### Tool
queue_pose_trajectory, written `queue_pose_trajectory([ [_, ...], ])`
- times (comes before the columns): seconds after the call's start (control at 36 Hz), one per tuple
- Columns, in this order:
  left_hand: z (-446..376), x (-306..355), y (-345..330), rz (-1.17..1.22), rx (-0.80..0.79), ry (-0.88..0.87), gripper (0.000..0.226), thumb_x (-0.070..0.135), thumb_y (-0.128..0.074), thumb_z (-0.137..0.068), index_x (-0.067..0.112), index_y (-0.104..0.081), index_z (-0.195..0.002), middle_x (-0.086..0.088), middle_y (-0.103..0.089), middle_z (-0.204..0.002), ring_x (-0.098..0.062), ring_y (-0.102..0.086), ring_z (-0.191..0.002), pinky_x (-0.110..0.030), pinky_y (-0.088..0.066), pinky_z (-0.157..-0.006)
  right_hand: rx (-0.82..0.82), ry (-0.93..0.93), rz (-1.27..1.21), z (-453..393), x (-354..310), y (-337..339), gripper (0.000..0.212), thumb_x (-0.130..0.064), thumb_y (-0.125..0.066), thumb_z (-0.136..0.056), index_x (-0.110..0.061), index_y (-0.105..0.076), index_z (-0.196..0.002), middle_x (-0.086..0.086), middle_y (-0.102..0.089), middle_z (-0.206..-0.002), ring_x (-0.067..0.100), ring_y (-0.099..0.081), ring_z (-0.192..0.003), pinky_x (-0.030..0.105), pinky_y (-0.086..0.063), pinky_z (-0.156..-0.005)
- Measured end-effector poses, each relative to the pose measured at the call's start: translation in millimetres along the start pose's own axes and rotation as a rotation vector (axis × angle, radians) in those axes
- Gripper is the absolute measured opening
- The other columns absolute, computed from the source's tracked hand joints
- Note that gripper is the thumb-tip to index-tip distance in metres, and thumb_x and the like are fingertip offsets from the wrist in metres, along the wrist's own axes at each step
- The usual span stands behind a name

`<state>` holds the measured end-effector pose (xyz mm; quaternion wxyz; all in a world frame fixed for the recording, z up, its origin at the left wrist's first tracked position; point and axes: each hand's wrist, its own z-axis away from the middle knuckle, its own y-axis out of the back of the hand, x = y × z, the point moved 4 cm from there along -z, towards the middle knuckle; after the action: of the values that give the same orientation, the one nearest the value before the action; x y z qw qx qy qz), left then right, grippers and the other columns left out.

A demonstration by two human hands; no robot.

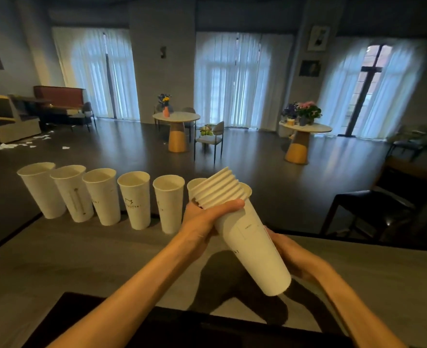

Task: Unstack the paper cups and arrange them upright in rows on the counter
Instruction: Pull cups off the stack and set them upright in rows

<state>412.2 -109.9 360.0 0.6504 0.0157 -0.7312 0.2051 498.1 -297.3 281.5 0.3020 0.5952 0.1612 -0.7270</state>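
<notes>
Separating the next cup: left hand (pixel 202 217) is gripping the stack (pixel 235 222) near its rims, right hand (pixel 290 254) fingers are wrapping the outer cup's body above the desk (pixel 81 259); six cups (pixel 134 199) are standing rowed. Next, pulling one free.

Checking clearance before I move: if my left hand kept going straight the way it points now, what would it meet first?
Probably the sixth standing cup, half hidden just behind the stack of cups that your left hand grips near the rims. Depth is unclear, so it may pass just beside it.
</notes>
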Motion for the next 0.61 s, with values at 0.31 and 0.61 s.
queue_pose_trajectory([
  [0.31, 4.5, -8.5, -33.2, -0.057, 0.147, -0.089, 0.071, 0.039, -0.098, -0.049, 0.031, -0.062, -0.110, 0.004, -0.072, -0.109, -0.013, -0.069, -0.101, -0.045, -0.060, -0.090, 0.000, 0.131, 0.413, 49.6, -16.1, 18.9, 0.078, -0.051, -0.087, -0.047, -0.035, -0.059, -0.117, -0.011, -0.066, -0.116, 0.006, -0.062, -0.109, 0.037, -0.052, -0.098],
  [0.61, -10.9, 50.7, 13.4, 0.033, 0.335, -0.332, 0.102, 0.055, -0.095, -0.043, 0.019, -0.057, -0.130, -0.001, -0.069, -0.119, -0.015, -0.069, -0.108, -0.039, -0.061, -0.089, 0.535, 0.127, 0.344, 18.3, 46.4, 49.4, 0.072, -0.034, -0.091, -0.060, -0.028, -0.055, -0.123, -0.003, -0.063, -0.122, 0.018, -0.061, -0.113, 0.044, -0.058, -0.085],
])
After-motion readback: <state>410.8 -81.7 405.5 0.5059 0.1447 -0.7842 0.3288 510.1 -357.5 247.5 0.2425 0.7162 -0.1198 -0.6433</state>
